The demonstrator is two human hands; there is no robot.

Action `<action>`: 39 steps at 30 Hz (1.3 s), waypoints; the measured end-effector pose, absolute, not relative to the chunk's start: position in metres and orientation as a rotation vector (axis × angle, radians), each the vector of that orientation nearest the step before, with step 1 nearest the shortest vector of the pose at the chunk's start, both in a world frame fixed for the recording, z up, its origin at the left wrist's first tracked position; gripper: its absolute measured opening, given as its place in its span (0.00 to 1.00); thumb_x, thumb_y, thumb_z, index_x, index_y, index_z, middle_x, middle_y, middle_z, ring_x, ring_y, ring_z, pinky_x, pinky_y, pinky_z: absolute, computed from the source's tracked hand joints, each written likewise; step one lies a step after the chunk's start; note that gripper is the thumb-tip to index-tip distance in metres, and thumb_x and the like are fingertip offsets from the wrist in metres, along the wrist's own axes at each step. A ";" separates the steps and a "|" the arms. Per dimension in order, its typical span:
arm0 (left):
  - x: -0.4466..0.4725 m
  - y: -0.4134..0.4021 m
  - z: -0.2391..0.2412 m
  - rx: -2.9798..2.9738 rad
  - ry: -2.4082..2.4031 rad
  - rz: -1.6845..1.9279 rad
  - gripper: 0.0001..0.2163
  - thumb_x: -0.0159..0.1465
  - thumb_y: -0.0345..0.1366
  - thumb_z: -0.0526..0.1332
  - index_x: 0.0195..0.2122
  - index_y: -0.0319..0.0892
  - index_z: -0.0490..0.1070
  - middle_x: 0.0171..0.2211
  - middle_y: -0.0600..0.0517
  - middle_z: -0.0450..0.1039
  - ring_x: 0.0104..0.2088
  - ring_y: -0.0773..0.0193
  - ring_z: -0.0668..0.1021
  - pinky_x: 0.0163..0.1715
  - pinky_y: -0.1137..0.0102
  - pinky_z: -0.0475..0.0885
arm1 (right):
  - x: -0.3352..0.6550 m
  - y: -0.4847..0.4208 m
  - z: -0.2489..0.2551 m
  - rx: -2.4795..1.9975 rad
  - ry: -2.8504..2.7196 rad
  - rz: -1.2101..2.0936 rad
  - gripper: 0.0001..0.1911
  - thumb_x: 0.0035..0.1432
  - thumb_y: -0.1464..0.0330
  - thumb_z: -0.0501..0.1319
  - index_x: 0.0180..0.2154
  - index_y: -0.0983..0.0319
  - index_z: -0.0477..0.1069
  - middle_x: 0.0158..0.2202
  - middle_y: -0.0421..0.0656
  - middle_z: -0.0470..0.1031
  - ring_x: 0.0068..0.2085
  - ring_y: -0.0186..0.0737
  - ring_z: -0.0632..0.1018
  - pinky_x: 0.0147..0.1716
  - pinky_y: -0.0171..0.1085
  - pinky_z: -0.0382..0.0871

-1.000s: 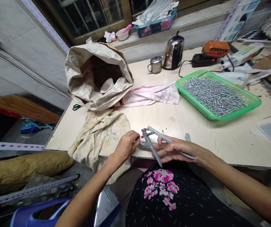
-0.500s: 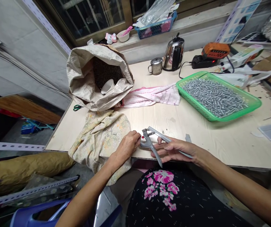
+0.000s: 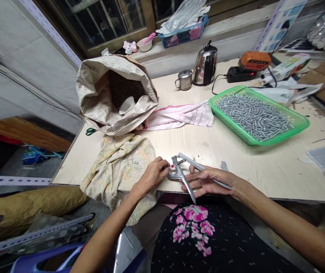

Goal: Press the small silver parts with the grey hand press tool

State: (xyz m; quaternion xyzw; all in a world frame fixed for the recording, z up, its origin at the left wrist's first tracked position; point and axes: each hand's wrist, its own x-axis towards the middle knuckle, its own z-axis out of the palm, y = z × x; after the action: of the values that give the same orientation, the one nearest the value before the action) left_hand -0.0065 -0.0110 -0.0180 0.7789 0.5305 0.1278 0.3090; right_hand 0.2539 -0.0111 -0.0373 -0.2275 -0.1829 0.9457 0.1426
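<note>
My right hand (image 3: 209, 180) is wrapped around the grey handles of a pair of metal snap pliers (image 3: 183, 171) at the near edge of the table (image 3: 230, 159). The pliers' jaws point left and stand apart, with a small red piece at the tip. My left hand (image 3: 152, 173) is pinched at those jaws, fingertips touching the red piece; what it pinches is too small to name. A pale flowered cloth (image 3: 121, 167) lies under and left of my left hand, hanging over the table edge.
A brown paper sack (image 3: 105, 94) with dark contents and a white cup (image 3: 127, 105) stands at the back left. A green tray (image 3: 257, 113) of metal pins is at right. Pink cloth (image 3: 179, 113), kettle (image 3: 205, 66), steel mug (image 3: 184, 79), orange charger (image 3: 253, 60), green scissors (image 3: 90, 131).
Hands and pliers stay put at the table edge; only the camera has shifted slightly.
</note>
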 end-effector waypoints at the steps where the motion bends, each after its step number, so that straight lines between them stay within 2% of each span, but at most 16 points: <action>1: -0.006 -0.010 -0.019 2.035 1.410 0.365 0.07 0.65 0.33 0.56 0.36 0.41 0.73 0.34 0.50 0.71 0.34 0.64 0.74 0.36 0.70 0.68 | 0.255 -0.011 -0.039 -0.639 -0.517 2.732 0.18 0.49 0.71 0.65 0.42 0.58 0.64 0.50 0.47 0.74 0.54 0.54 0.75 0.56 0.63 0.60; 5: -0.004 -0.010 -0.020 2.009 1.422 0.421 0.06 0.66 0.32 0.54 0.36 0.42 0.70 0.33 0.51 0.72 0.34 0.64 0.73 0.36 0.70 0.68 | 0.255 -0.013 -0.044 -0.571 -0.478 2.723 0.17 0.51 0.71 0.63 0.43 0.57 0.63 0.51 0.48 0.73 0.54 0.55 0.75 0.57 0.64 0.57; 11: -0.008 -0.010 -0.002 2.128 1.404 0.313 0.08 0.68 0.33 0.50 0.35 0.42 0.68 0.32 0.51 0.72 0.33 0.63 0.74 0.35 0.71 0.66 | 0.246 -0.014 -0.040 -0.433 -0.440 2.711 0.19 0.50 0.69 0.66 0.44 0.57 0.63 0.53 0.48 0.72 0.55 0.56 0.74 0.57 0.64 0.55; 19: -0.013 -0.010 0.005 2.001 1.389 0.309 0.08 0.69 0.34 0.51 0.36 0.43 0.69 0.28 0.55 0.71 0.28 0.66 0.73 0.32 0.73 0.63 | 0.247 -0.010 -0.043 -0.389 -0.413 2.741 0.15 0.53 0.69 0.65 0.43 0.58 0.66 0.50 0.47 0.74 0.57 0.59 0.72 0.56 0.66 0.56; 26: -0.015 -0.005 0.007 1.942 1.342 0.312 0.08 0.69 0.36 0.52 0.36 0.43 0.69 0.28 0.56 0.70 0.28 0.67 0.71 0.32 0.74 0.62 | 0.249 -0.014 -0.046 -0.324 -0.382 2.718 0.17 0.53 0.66 0.68 0.44 0.57 0.67 0.56 0.48 0.72 0.60 0.60 0.68 0.58 0.66 0.53; 32: -0.013 -0.004 0.007 1.883 1.367 0.299 0.09 0.69 0.38 0.51 0.36 0.42 0.69 0.27 0.56 0.70 0.28 0.67 0.71 0.32 0.74 0.62 | 0.247 -0.012 -0.049 -0.378 -0.340 2.723 0.17 0.52 0.68 0.68 0.43 0.58 0.67 0.52 0.49 0.74 0.57 0.60 0.72 0.56 0.67 0.55; 39: -0.010 -0.005 0.003 1.820 1.358 0.338 0.09 0.67 0.38 0.53 0.35 0.42 0.69 0.27 0.56 0.70 0.27 0.68 0.71 0.31 0.74 0.63 | 0.247 -0.013 -0.040 -0.591 -0.457 2.640 0.22 0.52 0.68 0.69 0.46 0.59 0.63 0.48 0.50 0.76 0.50 0.53 0.78 0.56 0.54 0.63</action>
State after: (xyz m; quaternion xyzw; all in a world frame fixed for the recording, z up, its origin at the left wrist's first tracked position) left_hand -0.0097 -0.0050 0.0026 0.7229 0.5393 0.1341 0.4106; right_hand 0.2470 -0.0126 -0.0399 -0.2112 -0.1633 0.9432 0.1978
